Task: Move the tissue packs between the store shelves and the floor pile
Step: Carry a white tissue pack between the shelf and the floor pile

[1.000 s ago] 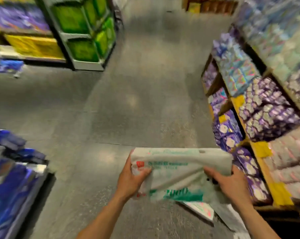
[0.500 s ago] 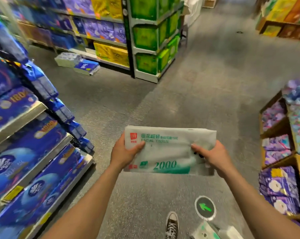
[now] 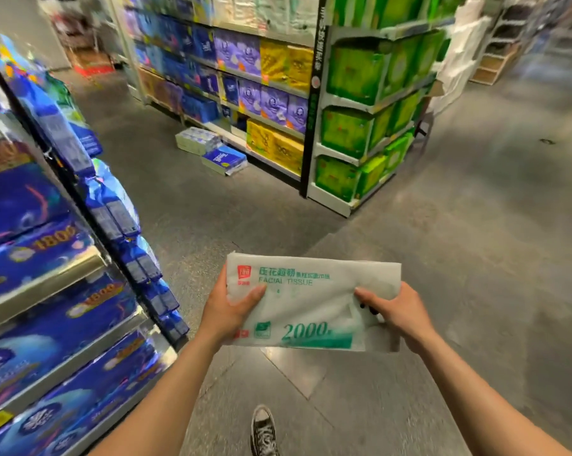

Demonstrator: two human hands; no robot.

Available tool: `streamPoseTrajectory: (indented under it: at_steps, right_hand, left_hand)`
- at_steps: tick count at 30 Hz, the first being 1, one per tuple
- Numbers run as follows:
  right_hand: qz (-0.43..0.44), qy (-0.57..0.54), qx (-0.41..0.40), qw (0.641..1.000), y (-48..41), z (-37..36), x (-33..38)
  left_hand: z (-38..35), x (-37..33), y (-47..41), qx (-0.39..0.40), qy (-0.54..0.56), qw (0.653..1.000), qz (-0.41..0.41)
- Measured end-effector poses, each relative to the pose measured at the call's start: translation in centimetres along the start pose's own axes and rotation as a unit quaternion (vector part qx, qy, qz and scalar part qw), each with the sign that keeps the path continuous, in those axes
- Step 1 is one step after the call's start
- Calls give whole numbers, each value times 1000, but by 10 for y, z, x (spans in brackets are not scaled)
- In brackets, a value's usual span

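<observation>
White and green plastic: the tissue pack (image 3: 311, 301) is up in the air in the lower middle of the frame. It lies flat w/ the "2000" side facing up, and it touches no shelf & no floor. The left hand (image 3: 227, 311) grips its left end, thumb on top, other fingers hidden under it. The right hand (image 3: 400, 311) pinches the right end, thumb on top, and the wrap is bunched a bit there. So both hands are closed on this one pack.

How far along? Prob. the middle of one trip. The pack is picked up but not put down yet. The floor pile (image 3: 212, 153) sits in the upper middle of the frame. It is just a few packs, pale ones & a blue one, on the grey floor (image 3: 442, 258) by the foot of the back shelves (image 3: 245, 77). It is well apart from the pack in the hands. The shoe (image 3: 263, 429) at the bottom edge points approx. that way.

The blue shelves (image 3: 41, 281) at the left edge look full. The green shelves (image 3: 370, 106) at upper right look full too. Can't tell if this pack is meant for the pile or a shelf.

What's left, as a guess: walk over, set this pack down, then more trips, since packs lie on the floor.
</observation>
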State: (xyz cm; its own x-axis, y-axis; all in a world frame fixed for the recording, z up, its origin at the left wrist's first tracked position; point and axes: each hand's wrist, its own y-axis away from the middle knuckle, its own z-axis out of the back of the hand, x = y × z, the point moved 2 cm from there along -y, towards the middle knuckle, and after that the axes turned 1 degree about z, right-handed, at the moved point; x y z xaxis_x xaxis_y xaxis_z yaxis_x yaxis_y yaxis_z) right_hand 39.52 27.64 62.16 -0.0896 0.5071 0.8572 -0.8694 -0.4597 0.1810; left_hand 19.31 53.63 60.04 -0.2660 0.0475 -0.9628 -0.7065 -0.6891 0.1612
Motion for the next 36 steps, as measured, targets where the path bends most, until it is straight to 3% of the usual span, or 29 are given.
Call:
streamPoseTrajectory:
  at_steps: [10,19,24,36]
  right_hand:
    - [-2,-56,11,998,-260,-36,102]
    - [14,-71,17,997,-489,-67,179]
    - [39,-51,18,998,-660,-104,221]
    - [124,12,138,983,-987,-258,423]
  left_hand:
    - [10,-64,-282,-3,19,999,-42]
    - [28,-107,-526,-15,-32,997,-63]
    - [40,-124,-672,-69,-44,994,-75]
    - [168,-158,-967,-205,-48,977,-18]
